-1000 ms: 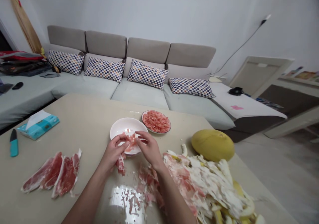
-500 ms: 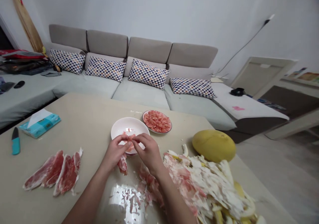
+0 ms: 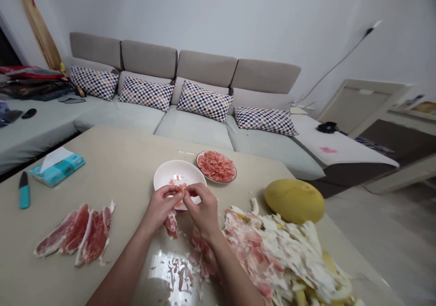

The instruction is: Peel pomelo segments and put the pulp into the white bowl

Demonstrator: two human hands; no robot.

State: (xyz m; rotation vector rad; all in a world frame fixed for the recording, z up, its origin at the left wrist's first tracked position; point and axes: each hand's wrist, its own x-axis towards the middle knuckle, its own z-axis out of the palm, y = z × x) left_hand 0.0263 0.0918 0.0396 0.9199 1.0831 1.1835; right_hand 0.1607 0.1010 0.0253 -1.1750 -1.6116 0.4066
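Both hands meet over the near rim of a white bowl (image 3: 163, 172) with some pink bits of pulp in it. Between the pinched fingertips of my left hand (image 3: 158, 208) and my right hand (image 3: 203, 208) is a small pink piece of pomelo flesh (image 3: 182, 188). A partly peeled pomelo segment (image 3: 170, 224) sticks out below my left palm; whether that hand's lower fingers grip it is hidden. Just behind the bowl, pink pomelo pulp (image 3: 216, 166) is heaped on a dark-rimmed plate (image 3: 235, 175).
Several pomelo segments (image 3: 95, 235) lie at left, near a tissue pack (image 3: 64, 167) and a teal-handled knife (image 3: 24, 194). At right are a heap of peel and membrane (image 3: 289, 251) and a whole yellow pomelo (image 3: 294, 200). A sofa (image 3: 194, 122) stands behind the table.
The hands stay over the bowl, and the fingertips have shifted slightly around the piece of flesh. The whole view has moved a little; the table's things look unchanged.
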